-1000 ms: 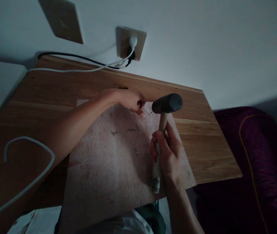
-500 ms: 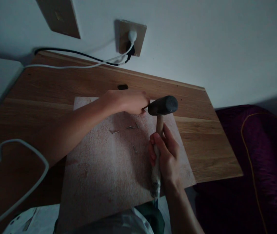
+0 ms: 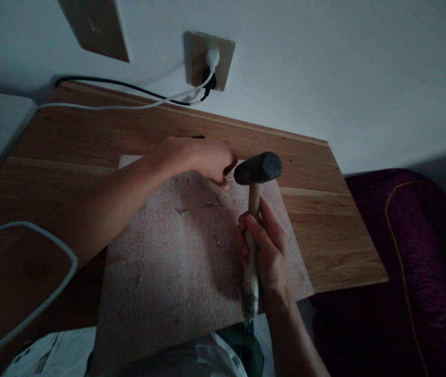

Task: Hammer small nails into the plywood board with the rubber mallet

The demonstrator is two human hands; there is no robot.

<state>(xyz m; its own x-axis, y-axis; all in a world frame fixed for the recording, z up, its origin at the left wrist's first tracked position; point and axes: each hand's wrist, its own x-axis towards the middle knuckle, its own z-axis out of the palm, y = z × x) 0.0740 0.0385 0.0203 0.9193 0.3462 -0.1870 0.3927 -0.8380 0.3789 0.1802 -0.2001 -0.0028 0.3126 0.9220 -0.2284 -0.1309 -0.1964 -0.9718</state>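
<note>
A thin pale plywood board point(image 3: 168, 283) lies on a wooden desk point(image 3: 89, 141). My right hand point(image 3: 264, 251) is wrapped round the wooden handle of a hammer point(image 3: 257, 168), whose dark head hovers over the board's far edge. My left hand point(image 3: 203, 157) reaches across to the far part of the board and pinches a small nail point(image 3: 227, 178) right beside the hammer head. Several loose nails point(image 3: 203, 206) lie scattered on the board between the two hands.
A wall socket point(image 3: 208, 62) with a white and a black cable plugged in sits above the desk's back edge. A white cable point(image 3: 42, 246) loops over the desk at left. A dark purple cushion point(image 3: 411, 272) lies to the right of the desk.
The hammer head has moved left, closer to my left hand. My left hand has shifted slightly on the far part of the board and stays pinched.
</note>
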